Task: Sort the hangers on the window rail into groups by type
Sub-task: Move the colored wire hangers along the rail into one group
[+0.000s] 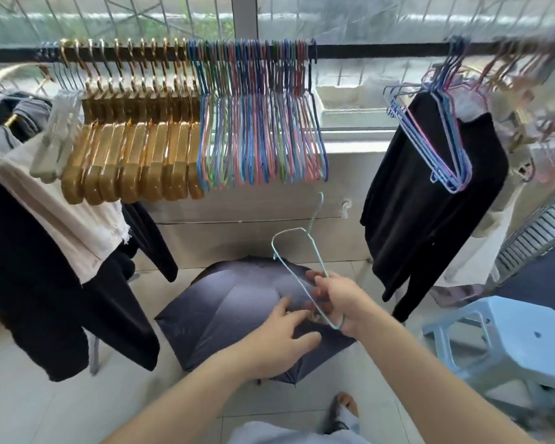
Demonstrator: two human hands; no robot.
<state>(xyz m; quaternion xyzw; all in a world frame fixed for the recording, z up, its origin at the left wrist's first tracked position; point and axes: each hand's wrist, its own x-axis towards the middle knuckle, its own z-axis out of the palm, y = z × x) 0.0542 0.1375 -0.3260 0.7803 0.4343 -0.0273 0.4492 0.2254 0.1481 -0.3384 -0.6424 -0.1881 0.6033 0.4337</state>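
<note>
A dark window rail runs across the top. On it hang several grey clip hangers at the left, a row of gold hangers beside them, then a dense group of coloured wire hangers. More wire hangers hang at the right over a black garment. My right hand grips the lower corner of a light-green wire hanger, held below the rail with its hook up. My left hand reaches toward it with spread fingers and holds nothing.
An open dark umbrella lies on the tiled floor under my hands. A light-blue plastic stool stands at the right. Dark and cream clothes hang at the left. Blurred hangers and clothes crowd the far right.
</note>
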